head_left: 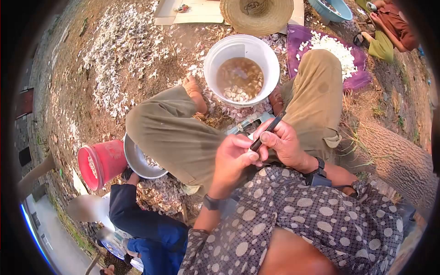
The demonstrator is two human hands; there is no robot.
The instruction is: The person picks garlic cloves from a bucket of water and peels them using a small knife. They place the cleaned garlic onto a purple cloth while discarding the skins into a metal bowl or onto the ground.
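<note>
In the head view my right hand (286,144) is closed round a slim black handle (274,124), its thumb pressed along it. Any blade is hidden by the fingers. My left hand (236,156) is pinched against the lower end of the handle; what lies between its fingertips is too small and covered to make out. Both hands meet above my lap. Beyond them, between my feet, a white bucket (212,55) holds cloudy brown water with pale pieces like garlic cloves.
Peeled white cloves (337,52) lie on a purple cloth (360,81). Papery skins (121,59) cover the ground. A straw hat (233,13), blue basin (337,15), red bucket (110,160) and metal bowl (134,158) stand around. Beside me sits a person in dark blue (151,229); a trunk (389,156) lies right.
</note>
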